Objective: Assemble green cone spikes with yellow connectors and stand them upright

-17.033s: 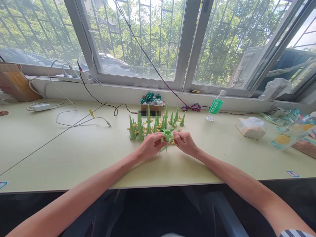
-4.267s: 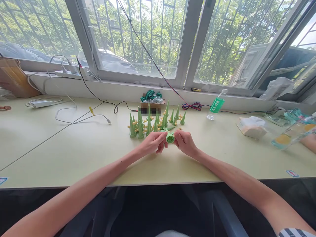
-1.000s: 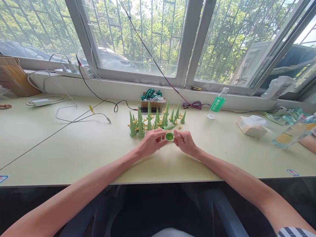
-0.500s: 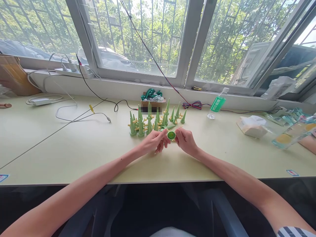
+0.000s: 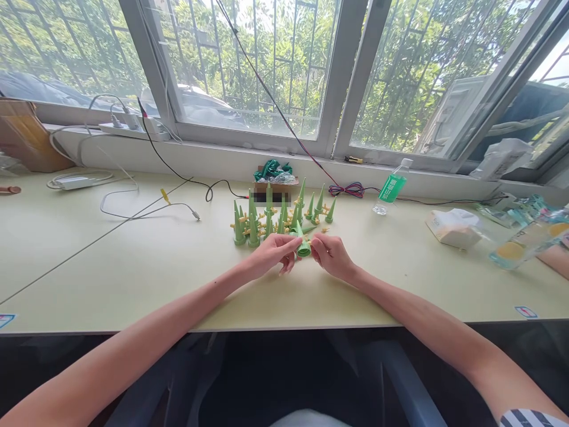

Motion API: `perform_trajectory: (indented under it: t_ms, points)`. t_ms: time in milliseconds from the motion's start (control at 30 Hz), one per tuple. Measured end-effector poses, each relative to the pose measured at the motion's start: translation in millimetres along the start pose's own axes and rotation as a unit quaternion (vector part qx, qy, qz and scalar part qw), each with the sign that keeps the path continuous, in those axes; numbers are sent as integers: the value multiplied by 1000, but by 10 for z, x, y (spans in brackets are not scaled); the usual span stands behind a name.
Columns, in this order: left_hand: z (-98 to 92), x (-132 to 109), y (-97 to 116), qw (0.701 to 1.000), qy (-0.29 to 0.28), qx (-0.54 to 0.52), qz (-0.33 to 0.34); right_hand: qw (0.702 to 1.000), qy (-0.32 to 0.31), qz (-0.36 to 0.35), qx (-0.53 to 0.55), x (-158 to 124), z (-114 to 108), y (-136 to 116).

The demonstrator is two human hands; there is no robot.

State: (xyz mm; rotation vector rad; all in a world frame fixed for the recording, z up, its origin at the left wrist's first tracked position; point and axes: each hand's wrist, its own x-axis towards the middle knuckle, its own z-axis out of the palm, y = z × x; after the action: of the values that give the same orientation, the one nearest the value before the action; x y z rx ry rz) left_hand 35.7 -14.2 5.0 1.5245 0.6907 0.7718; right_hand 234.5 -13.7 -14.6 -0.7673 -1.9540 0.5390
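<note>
Between my two hands, a green cone (image 5: 303,248) is held with its open base toward me and its tip pointing up and away. My left hand (image 5: 276,251) pinches it from the left, its lower fingers curled underneath. On the other side, the closed fingers of my right hand (image 5: 329,254) meet the cone's right side, where a small yellowish piece shows at the fingertips. Just behind my hands stands a group of several green cones (image 5: 253,230) with yellow pieces sticking out of their sides. A small loose yellow piece (image 5: 325,229) lies behind my right hand.
A small box with green wrapping (image 5: 273,172) stands behind the cones. To the right are an upright bottle (image 5: 391,187), a tissue pack (image 5: 453,228) and a lying clear bottle (image 5: 524,238). White cables (image 5: 133,216) and a cardboard box (image 5: 31,136) are at the left.
The held cone has tilted, so its green side and tip now show instead of only the round base. My right hand has shifted slightly left and down.
</note>
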Motion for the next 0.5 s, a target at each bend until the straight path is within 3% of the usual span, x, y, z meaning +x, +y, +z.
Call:
perform_trajectory:
  t_ms: [500]
  points:
    - [18,-38,19,986,18,163,31,999,-11,21,-44,12,13,-12]
